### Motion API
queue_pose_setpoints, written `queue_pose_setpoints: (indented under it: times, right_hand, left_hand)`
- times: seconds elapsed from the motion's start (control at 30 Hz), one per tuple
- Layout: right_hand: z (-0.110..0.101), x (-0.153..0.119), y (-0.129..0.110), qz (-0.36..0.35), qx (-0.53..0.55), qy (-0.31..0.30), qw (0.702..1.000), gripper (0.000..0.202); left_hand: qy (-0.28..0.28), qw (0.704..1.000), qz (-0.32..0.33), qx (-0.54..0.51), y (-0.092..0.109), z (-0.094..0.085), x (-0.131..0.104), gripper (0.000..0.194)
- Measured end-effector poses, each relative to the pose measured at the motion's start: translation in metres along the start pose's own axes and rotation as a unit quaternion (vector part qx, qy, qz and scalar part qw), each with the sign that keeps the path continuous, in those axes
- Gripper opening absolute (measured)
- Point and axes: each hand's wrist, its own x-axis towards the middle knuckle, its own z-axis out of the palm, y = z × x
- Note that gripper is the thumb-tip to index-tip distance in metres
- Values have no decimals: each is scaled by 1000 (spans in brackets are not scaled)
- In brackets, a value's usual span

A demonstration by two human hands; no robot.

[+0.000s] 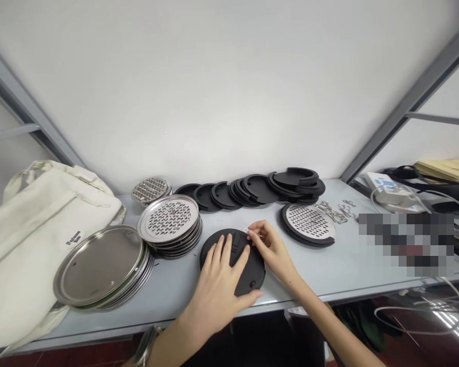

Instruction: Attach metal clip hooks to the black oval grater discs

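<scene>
A round black plastic base point(254, 270) lies on the shelf in front of me, with a raised rectangular part near its middle. My left hand point(222, 280) rests flat on it with fingers spread. At the base's upper right edge, my right hand point(270, 250) pinches a small bent wire clip point(246, 231) between thumb and fingertips. Much of the clip is hidden by the fingers. Right of that hand, a perforated metal grater disc point(310, 221) sits in another black base point(317, 243). Several loose wire clips point(338, 211) lie just behind it.
Stacked plain metal discs point(101, 265), grater discs point(169, 218) and coarser grater discs point(151, 189) stand left. Black holders point(258, 188) line the wall. A cream cloth bag point(26, 244) fills the far left; a white box point(392, 191) and cables are right.
</scene>
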Motion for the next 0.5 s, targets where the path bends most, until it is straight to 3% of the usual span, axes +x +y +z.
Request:
queue_pose_setpoints:
  times: [0.1,0.33,0.5]
  right_hand:
    - [-8,3,-1,32,47,-16,998,24]
    - [-18,7,-2,64,88,-45,993,28]
    - [-17,6,3,67,77,-49,994,29]
  left_hand:
    - [-38,997,25,56,-8,-4,1,64]
    - [-120,974,88,173,-16,-34,1,70]
    - [-112,959,110,237,-16,-30,-2,80]
